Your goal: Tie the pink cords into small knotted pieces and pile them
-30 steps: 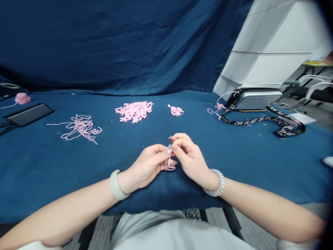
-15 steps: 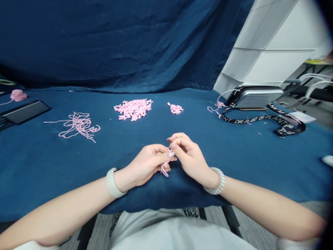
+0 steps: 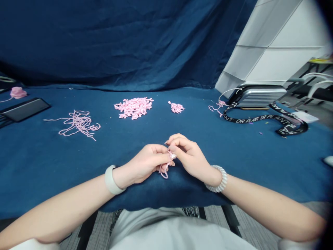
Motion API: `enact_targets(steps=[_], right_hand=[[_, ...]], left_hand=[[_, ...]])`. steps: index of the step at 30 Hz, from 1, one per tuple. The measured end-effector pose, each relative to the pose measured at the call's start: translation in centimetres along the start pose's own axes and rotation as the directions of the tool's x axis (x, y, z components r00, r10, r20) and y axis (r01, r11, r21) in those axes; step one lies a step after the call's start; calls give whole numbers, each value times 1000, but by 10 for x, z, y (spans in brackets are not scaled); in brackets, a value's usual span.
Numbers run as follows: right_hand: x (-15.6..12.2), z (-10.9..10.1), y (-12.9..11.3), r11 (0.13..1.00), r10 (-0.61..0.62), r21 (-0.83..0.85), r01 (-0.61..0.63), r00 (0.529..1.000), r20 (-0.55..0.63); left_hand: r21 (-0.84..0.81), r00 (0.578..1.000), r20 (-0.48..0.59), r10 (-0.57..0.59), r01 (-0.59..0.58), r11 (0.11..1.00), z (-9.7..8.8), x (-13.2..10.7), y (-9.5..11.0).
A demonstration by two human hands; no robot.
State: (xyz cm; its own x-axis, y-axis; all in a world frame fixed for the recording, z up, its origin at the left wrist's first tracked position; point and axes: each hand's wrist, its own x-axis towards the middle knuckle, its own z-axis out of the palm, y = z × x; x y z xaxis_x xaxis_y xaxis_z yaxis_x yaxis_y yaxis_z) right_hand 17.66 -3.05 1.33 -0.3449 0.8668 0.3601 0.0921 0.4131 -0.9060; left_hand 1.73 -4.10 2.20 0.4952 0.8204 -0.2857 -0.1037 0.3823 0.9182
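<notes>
A short length of pink cord (image 3: 164,171) sits at the centre of the view, pinched between the left hand (image 3: 143,164) and the right hand (image 3: 189,156). It is knotted at the top, and its limp loops hang just above the blue cloth-covered counter (image 3: 52,166). Each hand's grip is together and clamped on the cord, with the fingertips almost touching.

From the hands, a heap of small knotted pink pieces (image 3: 134,107) lies at 11 o'clock and a smaller heap (image 3: 176,108) at 12. A tangle of loose pink cord (image 3: 78,123) lies at 10. A black printed lanyard (image 3: 260,119) curls at 2 o'clock around a silver ribbed case (image 3: 261,96).
</notes>
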Motion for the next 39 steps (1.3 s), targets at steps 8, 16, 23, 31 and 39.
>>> enact_targets(steps=[8, 16, 23, 31, 39], right_hand=[[6, -9, -1, 982, 66, 171, -85, 991, 114], [15, -22, 6, 977, 18, 185, -108, 902, 431], [19, -25, 14, 933, 42, 283, -223, 848, 528], [13, -20, 8, 929, 158, 261, -262, 919, 360], [11, -13, 10, 960, 177, 195, -200, 975, 131]], left_hand=[[2, 1000, -22, 22, -22, 1000, 3, -2, 2], [-25, 1000, 1, -3, 3, 1000, 3, -2, 1], [-95, 999, 24, -38, 40, 995, 3, -3, 0], [-101, 998, 14, -68, 69, 993, 0, 0, -2], [-77, 998, -16, -66, 64, 995, -5, 6, -9]])
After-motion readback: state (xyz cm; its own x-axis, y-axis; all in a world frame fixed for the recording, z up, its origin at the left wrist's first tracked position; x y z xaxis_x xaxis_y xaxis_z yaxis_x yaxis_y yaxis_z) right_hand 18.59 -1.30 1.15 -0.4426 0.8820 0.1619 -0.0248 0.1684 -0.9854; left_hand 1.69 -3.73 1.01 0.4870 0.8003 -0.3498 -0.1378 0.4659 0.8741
